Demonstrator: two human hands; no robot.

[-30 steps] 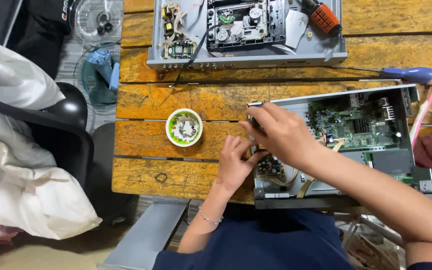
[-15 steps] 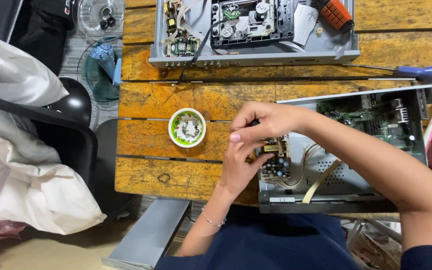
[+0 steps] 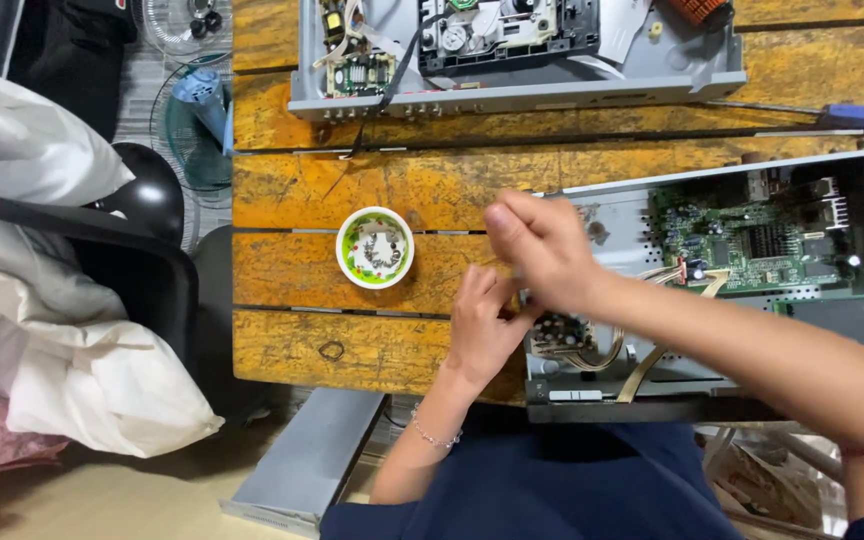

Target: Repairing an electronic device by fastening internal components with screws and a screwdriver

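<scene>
Both hands meet at the left edge of the opened silver player chassis (image 3: 652, 380). The right hand (image 3: 542, 250) is blurred, its grip pressed together on something too small to tell; the left hand (image 3: 482, 325) reaches up beneath it, fingers curled — I cannot tell what they pinch. A small brown circuit board (image 3: 560, 335) sits just below them, a green board (image 3: 762, 240) well right. On the wooden tabletop (image 3: 292, 340), a white bowl (image 3: 375, 247) of small parts stands left.

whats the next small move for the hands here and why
Probably lift the small brown circuit board clear of the open grey chassis: both the left hand and right hand meet at its left edge, and its wires look still attached, so go gently.
</scene>
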